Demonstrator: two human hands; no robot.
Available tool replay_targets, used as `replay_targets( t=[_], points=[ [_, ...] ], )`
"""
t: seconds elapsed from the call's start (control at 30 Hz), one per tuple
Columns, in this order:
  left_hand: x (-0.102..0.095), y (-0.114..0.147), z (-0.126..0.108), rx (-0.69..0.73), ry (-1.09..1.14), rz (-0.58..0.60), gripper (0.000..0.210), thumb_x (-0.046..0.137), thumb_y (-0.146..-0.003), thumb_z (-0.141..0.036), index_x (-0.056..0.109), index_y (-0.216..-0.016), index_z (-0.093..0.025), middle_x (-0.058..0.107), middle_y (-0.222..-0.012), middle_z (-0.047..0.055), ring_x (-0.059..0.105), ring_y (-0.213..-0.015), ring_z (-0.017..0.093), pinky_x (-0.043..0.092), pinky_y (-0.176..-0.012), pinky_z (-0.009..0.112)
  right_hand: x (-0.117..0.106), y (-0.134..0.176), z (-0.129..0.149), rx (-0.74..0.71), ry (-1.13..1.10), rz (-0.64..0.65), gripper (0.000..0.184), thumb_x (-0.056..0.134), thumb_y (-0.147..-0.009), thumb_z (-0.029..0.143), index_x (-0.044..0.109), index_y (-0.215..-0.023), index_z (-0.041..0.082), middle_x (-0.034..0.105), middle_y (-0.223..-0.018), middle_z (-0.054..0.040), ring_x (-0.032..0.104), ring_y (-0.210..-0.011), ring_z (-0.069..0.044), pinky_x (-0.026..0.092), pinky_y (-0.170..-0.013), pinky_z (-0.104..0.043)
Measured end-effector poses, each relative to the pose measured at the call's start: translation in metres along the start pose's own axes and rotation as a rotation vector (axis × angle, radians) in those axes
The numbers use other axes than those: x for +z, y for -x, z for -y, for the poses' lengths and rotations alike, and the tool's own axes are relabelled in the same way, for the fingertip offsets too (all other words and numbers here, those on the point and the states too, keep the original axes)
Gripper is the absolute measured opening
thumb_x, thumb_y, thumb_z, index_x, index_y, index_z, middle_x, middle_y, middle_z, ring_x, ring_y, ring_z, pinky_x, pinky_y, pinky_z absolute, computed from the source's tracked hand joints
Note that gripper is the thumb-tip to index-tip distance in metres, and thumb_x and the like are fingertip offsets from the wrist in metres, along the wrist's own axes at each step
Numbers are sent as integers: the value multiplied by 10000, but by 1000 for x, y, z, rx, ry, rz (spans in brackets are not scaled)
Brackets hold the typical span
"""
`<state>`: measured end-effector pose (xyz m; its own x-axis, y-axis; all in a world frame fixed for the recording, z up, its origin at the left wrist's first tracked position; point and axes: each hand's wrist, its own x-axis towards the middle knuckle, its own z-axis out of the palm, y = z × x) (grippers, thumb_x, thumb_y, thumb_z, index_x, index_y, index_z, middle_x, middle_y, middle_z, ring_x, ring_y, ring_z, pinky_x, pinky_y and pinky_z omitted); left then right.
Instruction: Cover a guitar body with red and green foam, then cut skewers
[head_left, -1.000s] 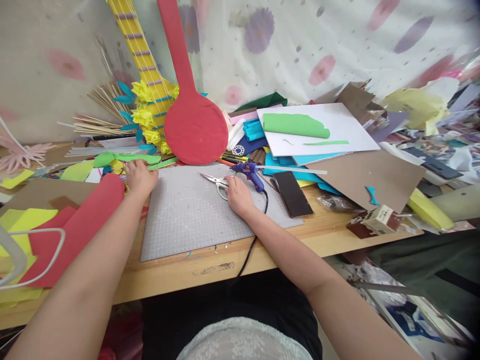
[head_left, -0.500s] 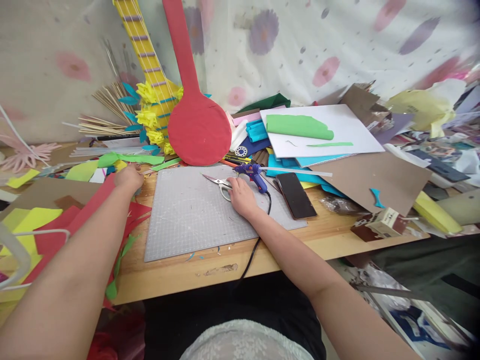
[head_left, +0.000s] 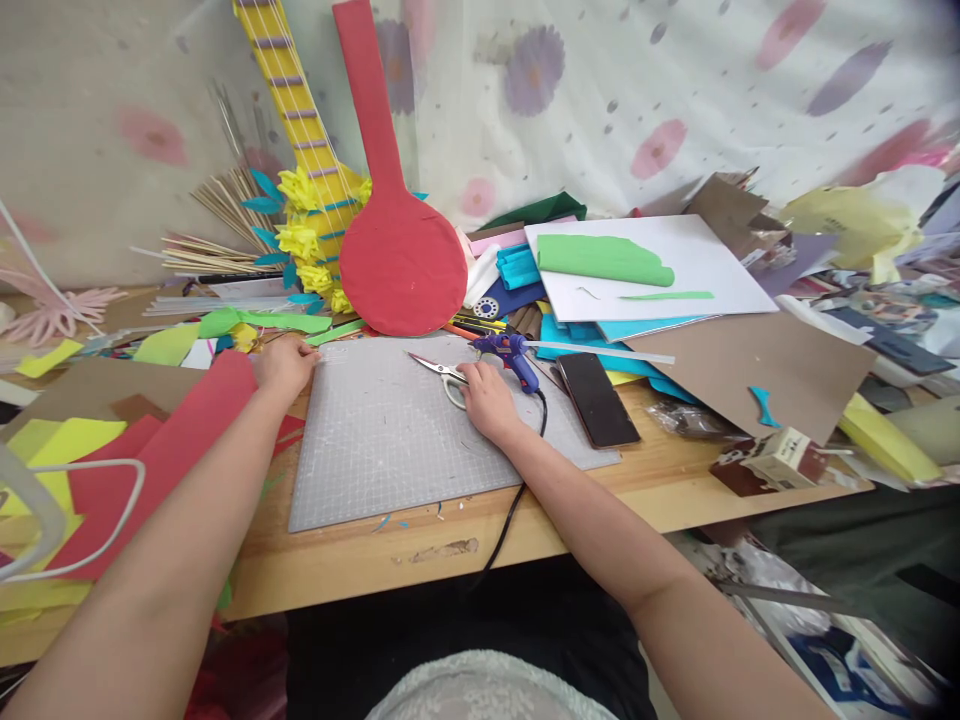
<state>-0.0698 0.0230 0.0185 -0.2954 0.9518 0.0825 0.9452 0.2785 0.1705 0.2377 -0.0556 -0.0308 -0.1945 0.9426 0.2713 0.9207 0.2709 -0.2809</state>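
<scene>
My left hand (head_left: 285, 368) is closed at the upper left corner of the grey cutting mat (head_left: 375, 440), fingertips pressed together; what they hold, if anything, is too small to make out. Beside its wrist lies a sheet of red paper (head_left: 187, 440). My right hand (head_left: 491, 402) has its fingers closed on the white handles of the scissors (head_left: 439, 370), which lie on the mat with blades pointing left. Just behind that hand rests a blue glue gun (head_left: 514, 355) with a long clear glue stick in its back. Its black cord runs under my right forearm.
A red paper-covered round shape with a long neck (head_left: 405, 260) leans at the back, before a yellow stringed instrument model (head_left: 300, 130). A phone (head_left: 598, 400) lies right of the mat. Green paper (head_left: 604, 258) rests on a white board (head_left: 720, 260). A small brown box (head_left: 769, 462) stands near the right edge.
My left hand has moved right, from over the paper scraps to the mat's corner, and its fingers now pinch together. My right hand stays at the scissors.
</scene>
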Motion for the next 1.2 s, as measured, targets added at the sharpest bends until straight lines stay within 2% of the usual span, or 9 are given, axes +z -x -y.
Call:
replay_targets(
  t=[0.23, 0.47, 0.57, 0.67, 0.77, 0.93, 1.0, 1.1, 1.2],
  points=[
    [22, -6, -28, 352, -41, -93, 395, 354, -842, -256, 680, -1044, -162, 646, -1081, 133, 558, -1033, 290, 442, -888, 405, 4, -1, -1, 6, -10, -15, 269, 465, -883, 131, 544, -1132, 195, 564, -1082, -100, 504, -1014, -219, 407, -881, -331],
    [36, -27, -38, 317, -150, -82, 395, 391, -819, -249, 618, -1087, -69, 591, -1092, 233, 523, -1064, 352, 432, -874, 462, 0, -1, 0, 24, -25, 5, 270, 494, -876, 139, 545, -1135, 194, 568, -1098, -99, 512, -1028, -218, 406, -879, -329],
    [35, -35, -35, 303, -175, -52, 350, 401, -811, -223, 634, -1031, -85, 595, -1069, 220, 522, -1061, 343, 426, -874, 454, -1, -1, 1, 28, -16, 21, 273, 501, -875, 144, 543, -1141, 190, 568, -1099, -98, 513, -1026, -218, 402, -879, -327],
    [32, -38, -32, 368, -215, -22, 325, 389, -799, -176, 650, -984, -116, 608, -1036, 186, 518, -1057, 325, 412, -893, 442, -1, -1, 0, 25, -16, 23, 267, 496, -879, 147, 545, -1138, 192, 570, -1096, -93, 510, -1027, -218, 397, -887, -326],
    [28, -36, -31, 450, -238, -70, 363, 322, -828, -159, 629, -1020, -130, 600, -1050, 177, 505, -1075, 314, 396, -903, 433, 0, -1, -1, 24, -20, 23, 265, 480, -885, 149, 546, -1137, 199, 571, -1099, -92, 511, -1019, -220, 397, -884, -331],
    [13, -13, -41, 499, -136, -222, 395, 245, -904, -231, 585, -1084, -143, 604, -1006, 160, 532, -1023, 289, 387, -878, 411, 0, -2, 0, 26, -18, 17, 278, 472, -881, 138, 555, -1140, 196, 575, -1097, -93, 509, -1015, -229, 404, -859, -332],
    [11, 5, -51, 592, -83, -268, 408, 234, -931, -294, 601, -1051, -162, 607, -1025, 141, 525, -1038, 277, 379, -895, 402, -1, -3, 2, 39, -22, 11, 268, 472, -881, 138, 566, -1126, 190, 582, -1086, -99, 512, -1005, -231, 405, -857, -336],
    [19, 40, -67, 776, 0, -315, 416, 238, -948, -316, 635, -980, -195, 626, -1049, 113, 535, -1019, 245, 374, -914, 389, -4, -3, 3, 40, -63, -38, 213, 480, -896, 195, 583, -1082, 176, 594, -1054, -101, 515, -999, -228, 400, -879, -339],
    [34, 72, -84, 868, 95, -295, 384, 286, -949, -330, 652, -931, -216, 654, -973, 98, 558, -964, 223, 397, -865, 377, -5, -2, 4, -30, -157, -119, 226, 474, -915, 280, 572, -1090, 176, 601, -1053, -89, 516, -1012, -209, 394, -898, -328]
  ],
)
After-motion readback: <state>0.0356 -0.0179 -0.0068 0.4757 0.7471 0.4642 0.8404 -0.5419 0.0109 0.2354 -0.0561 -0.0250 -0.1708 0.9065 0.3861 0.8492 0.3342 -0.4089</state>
